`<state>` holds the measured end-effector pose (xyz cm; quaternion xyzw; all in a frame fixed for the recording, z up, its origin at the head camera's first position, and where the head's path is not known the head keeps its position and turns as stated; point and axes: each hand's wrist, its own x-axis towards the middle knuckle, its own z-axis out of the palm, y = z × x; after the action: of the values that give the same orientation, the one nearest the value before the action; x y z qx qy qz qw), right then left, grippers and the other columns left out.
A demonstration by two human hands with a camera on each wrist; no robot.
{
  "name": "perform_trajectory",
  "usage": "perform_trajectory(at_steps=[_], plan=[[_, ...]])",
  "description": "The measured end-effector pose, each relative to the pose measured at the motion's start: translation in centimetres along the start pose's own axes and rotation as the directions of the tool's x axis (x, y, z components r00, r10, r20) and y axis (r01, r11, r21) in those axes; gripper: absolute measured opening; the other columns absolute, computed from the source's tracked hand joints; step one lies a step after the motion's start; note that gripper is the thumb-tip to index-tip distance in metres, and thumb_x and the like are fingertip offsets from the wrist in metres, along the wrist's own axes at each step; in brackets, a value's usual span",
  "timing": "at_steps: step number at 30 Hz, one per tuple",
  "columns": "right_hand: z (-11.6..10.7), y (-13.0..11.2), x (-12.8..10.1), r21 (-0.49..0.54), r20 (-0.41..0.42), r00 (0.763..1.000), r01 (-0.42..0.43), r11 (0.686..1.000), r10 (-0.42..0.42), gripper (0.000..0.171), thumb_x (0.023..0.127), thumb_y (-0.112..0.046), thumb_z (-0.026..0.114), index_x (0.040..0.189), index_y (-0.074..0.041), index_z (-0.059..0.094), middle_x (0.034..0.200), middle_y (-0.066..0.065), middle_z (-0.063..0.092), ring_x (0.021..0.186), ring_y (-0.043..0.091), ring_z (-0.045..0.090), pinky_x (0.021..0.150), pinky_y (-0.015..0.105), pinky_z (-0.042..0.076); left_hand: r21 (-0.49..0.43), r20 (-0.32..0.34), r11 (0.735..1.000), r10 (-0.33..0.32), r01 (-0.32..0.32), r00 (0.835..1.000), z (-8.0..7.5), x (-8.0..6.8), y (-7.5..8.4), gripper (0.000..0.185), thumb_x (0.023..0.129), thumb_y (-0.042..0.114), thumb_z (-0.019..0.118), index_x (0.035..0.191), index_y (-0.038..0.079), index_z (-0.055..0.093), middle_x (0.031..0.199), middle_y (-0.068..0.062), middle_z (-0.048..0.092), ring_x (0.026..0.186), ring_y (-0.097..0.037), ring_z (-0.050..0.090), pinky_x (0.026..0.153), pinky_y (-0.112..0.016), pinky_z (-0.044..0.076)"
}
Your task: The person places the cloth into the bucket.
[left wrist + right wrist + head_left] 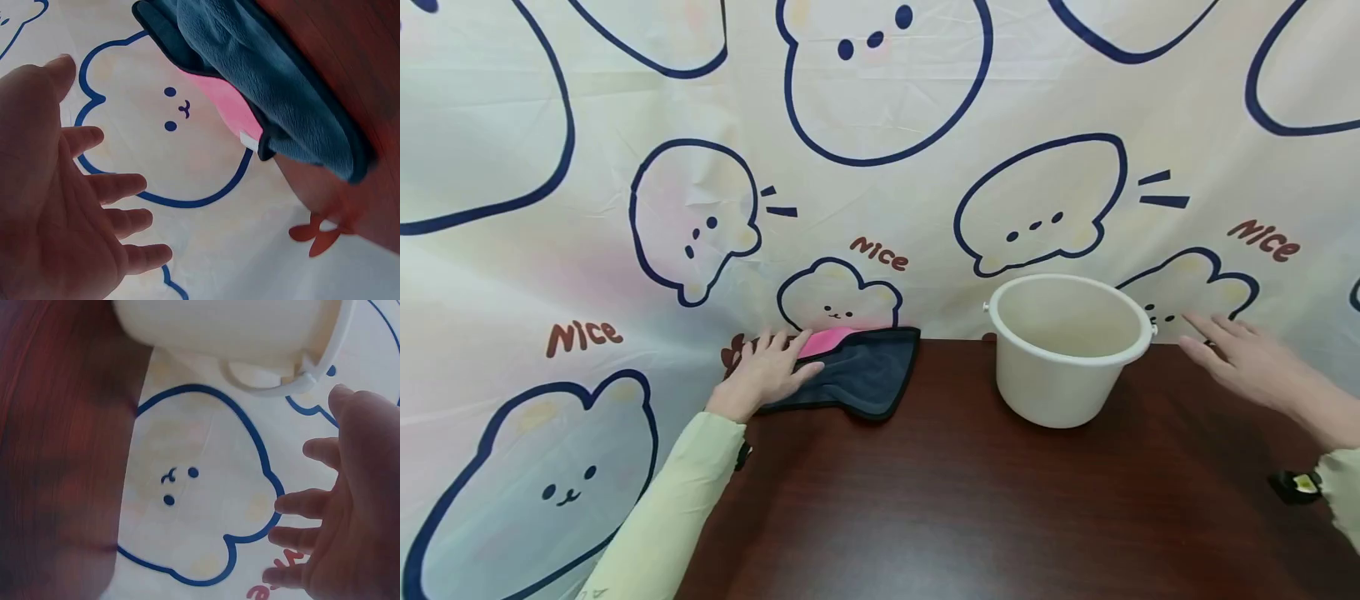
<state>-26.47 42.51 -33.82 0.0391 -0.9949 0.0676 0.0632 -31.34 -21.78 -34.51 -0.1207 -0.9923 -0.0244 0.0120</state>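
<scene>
A dark blue plush cloth (868, 379) with black edging lies folded at the back left of the table, part of its pink side turned up. My left hand (763, 371) overlaps the cloth's left end in the head view. In the left wrist view that hand (62, 187) has its fingers spread apart from the cloth (269, 75), with nothing in the palm. To the right stands an upright off-white bucket (1056, 392). Beside its right side, my right hand (1251, 358) hovers with fingers extended and holds nothing. A curved handle (253, 392) hangs at the bucket's rim.
The dark brown wooden table (925, 508) runs back to a pale curtain (925, 208) printed with blue-outlined bears. This curtain also hangs along the left side. A dark band with a small device (1296, 487) is on the right wrist.
</scene>
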Motion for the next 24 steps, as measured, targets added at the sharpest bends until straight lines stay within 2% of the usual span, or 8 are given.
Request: perform_trajectory(at_steps=[6,10,17,18,20,21,22,24], plan=[[-0.2,-1.4,0.6,0.243,0.018,0.998,0.048,0.969,-0.054,0.074,0.102,-0.052,0.037,0.157,-0.006,0.015,0.151,0.036,0.028,0.131,0.060,0.032,0.098,0.079,0.026,-0.010,-0.047,1.000,0.018,-0.019,0.999,1.1,0.9,0.8,0.073,0.096,0.052,0.051,0.155,0.015,0.028,0.152,-0.023,0.037,0.140,-0.046,0.032,0.111,-0.070,0.026],[0.4,-2.3,0.9,0.332,-0.007,0.999,0.036,0.942,-0.036,0.072,0.103,-0.052,0.035,0.158,-0.010,0.014,0.151,0.034,0.030,0.129,0.058,0.037,0.095,0.079,0.029,-0.055,-0.064,0.998,0.023,-0.026,0.998,1.7,1.6,1.5,0.071,0.096,0.047,0.055,0.154,0.014,0.030,0.153,-0.021,0.037,0.138,-0.045,0.035,0.111,-0.068,0.028],[1.8,-3.2,1.0,0.484,-0.094,0.996,0.047,0.874,-0.001,0.066,0.104,-0.047,0.035,0.157,-0.012,0.018,0.148,0.034,0.035,0.128,0.057,0.037,0.091,0.079,0.030,-0.087,-0.080,0.996,0.019,-0.026,0.997,2.5,2.6,2.3,0.066,0.097,0.040,0.057,0.151,0.012,0.033,0.150,-0.020,0.042,0.134,-0.043,0.042,0.110,-0.063,0.035],[2.0,-3.4,1.0,0.496,-0.112,0.994,0.056,0.867,0.000,0.064,0.104,-0.046,0.036,0.157,-0.011,0.020,0.148,0.034,0.036,0.126,0.055,0.041,0.091,0.076,0.036,-0.092,-0.081,0.995,0.015,-0.023,0.997,2.6,2.7,2.4,0.065,0.097,0.039,0.057,0.151,0.012,0.033,0.149,-0.020,0.042,0.133,-0.042,0.043,0.109,-0.062,0.036],[2.3,-3.6,1.0,0.526,-0.133,0.991,0.064,0.848,0.007,0.063,0.105,-0.044,0.036,0.156,-0.011,0.022,0.146,0.032,0.038,0.117,0.034,0.058,0.090,0.059,0.051,-0.111,-0.087,0.994,0.009,-0.019,0.996,2.8,3.0,2.5,0.063,0.097,0.036,0.058,0.151,0.013,0.034,0.148,-0.020,0.043,0.131,-0.042,0.044,0.109,-0.061,0.038],[2.4,-3.7,1.0,0.536,-0.142,0.990,0.066,0.841,0.012,0.062,0.105,-0.044,0.036,0.156,-0.010,0.023,0.144,0.032,0.041,0.109,0.022,0.063,0.086,0.047,0.056,-0.121,-0.092,0.992,0.006,-0.017,0.996,3.0,3.1,2.5,0.063,0.097,0.035,0.058,0.150,0.013,0.034,0.148,-0.020,0.044,0.130,-0.042,0.046,0.108,-0.060,0.039],[2.5,-3.8,0.9,0.548,-0.154,0.988,0.072,0.833,0.015,0.062,0.105,-0.043,0.036,0.155,-0.009,0.023,0.142,0.031,0.043,0.099,0.009,0.065,0.079,0.035,0.058,-0.130,-0.097,0.991,0.005,-0.017,0.995,3.1,3.2,2.5,0.062,0.097,0.033,0.059,0.150,0.012,0.035,0.147,-0.020,0.044,0.129,-0.041,0.047,0.107,-0.060,0.040],[2.8,-3.9,1.0,0.579,-0.167,0.986,0.077,0.811,0.025,0.062,0.105,-0.042,0.036,0.155,-0.008,0.024,0.138,0.030,0.047,0.084,-0.011,0.059,0.068,0.017,0.053,-0.141,-0.107,0.990,0.004,-0.019,0.994,3.4,3.6,2.5,0.060,0.098,0.031,0.058,0.149,0.012,0.036,0.146,-0.020,0.046,0.129,-0.040,0.048,0.107,-0.058,0.042]])
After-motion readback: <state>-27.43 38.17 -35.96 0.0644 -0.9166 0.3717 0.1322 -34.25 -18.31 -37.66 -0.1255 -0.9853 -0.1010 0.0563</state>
